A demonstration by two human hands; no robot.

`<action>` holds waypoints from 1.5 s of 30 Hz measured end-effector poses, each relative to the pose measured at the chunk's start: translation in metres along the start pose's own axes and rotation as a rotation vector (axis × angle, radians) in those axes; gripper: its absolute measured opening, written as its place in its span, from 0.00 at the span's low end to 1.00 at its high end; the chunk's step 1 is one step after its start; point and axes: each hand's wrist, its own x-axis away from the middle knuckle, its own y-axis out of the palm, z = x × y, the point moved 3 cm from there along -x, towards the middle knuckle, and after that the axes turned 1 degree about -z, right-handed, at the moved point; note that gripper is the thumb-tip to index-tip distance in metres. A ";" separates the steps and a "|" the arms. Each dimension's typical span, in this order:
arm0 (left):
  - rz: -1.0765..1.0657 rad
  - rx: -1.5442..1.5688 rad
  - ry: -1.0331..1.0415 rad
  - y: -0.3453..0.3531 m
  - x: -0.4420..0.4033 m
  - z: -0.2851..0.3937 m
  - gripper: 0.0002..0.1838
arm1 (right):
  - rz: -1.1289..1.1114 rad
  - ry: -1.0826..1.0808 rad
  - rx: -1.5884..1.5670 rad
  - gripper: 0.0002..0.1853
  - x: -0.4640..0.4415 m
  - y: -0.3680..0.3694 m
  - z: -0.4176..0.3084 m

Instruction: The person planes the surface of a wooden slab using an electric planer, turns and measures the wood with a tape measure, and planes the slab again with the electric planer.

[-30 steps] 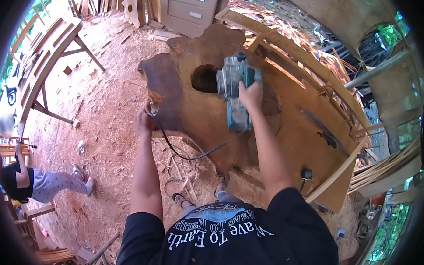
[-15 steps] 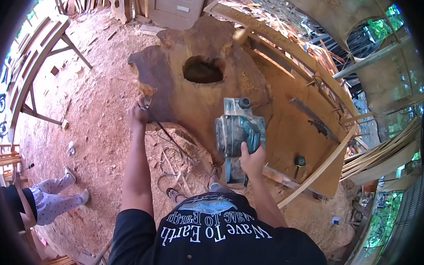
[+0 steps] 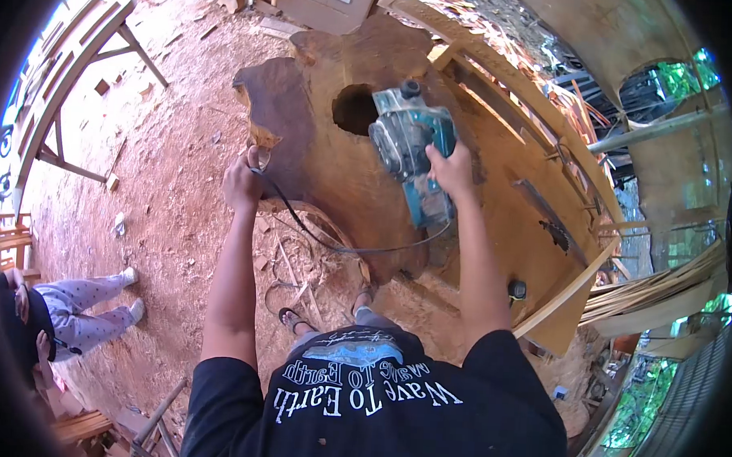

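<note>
My right hand (image 3: 452, 169) is wrapped round the handle of a teal and grey power tool (image 3: 409, 141), which rests on a large irregular wooden slab (image 3: 328, 163). The tool sits just right of the dark hole (image 3: 356, 109) in the slab. My left hand (image 3: 243, 181) is closed on the tool's black cord (image 3: 302, 223) at the slab's left edge, beside a pale chipped spot. From there the cord loops across the slab's near side to the lower end of the tool.
A tape measure (image 3: 517, 290) lies on the brown board (image 3: 494, 241) at right. Another person (image 3: 81, 307) is at the lower left. A wooden frame (image 3: 77, 65) stands upper left. Shavings cover the ground (image 3: 174, 189); thin strips (image 3: 654, 287) are stacked at right.
The tool went from the slab's far part toward my body, then back up beside the hole. My left hand stays at the slab's left edge. The other person's arms and legs have shifted.
</note>
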 end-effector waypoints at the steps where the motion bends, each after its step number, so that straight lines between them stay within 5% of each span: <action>1: 0.008 -0.002 0.002 0.001 -0.001 0.000 0.35 | -0.034 -0.001 0.004 0.15 -0.018 0.000 -0.001; 9: 0.080 -0.002 -0.024 -0.007 0.001 0.005 0.33 | -0.004 -0.080 0.077 0.18 -0.142 0.052 -0.030; 20: 0.034 0.018 -0.072 -0.009 0.000 0.005 0.37 | -0.064 -0.072 0.140 0.11 -0.171 0.044 -0.028; 28: -0.016 -0.039 -0.040 -0.006 -0.002 -0.002 0.40 | 0.116 -0.041 0.183 0.15 0.067 0.018 0.009; 34: 0.007 0.046 0.052 -0.004 0.003 -0.001 0.36 | 0.067 0.219 0.075 0.22 0.262 0.004 0.020; 37: 0.094 0.123 0.042 -0.005 0.002 -0.004 0.35 | 0.071 0.269 0.078 0.24 0.279 0.004 0.014; 45: 0.045 0.134 -0.033 -0.002 -0.001 -0.006 0.37 | 0.121 -0.068 0.195 0.14 0.150 0.033 -0.001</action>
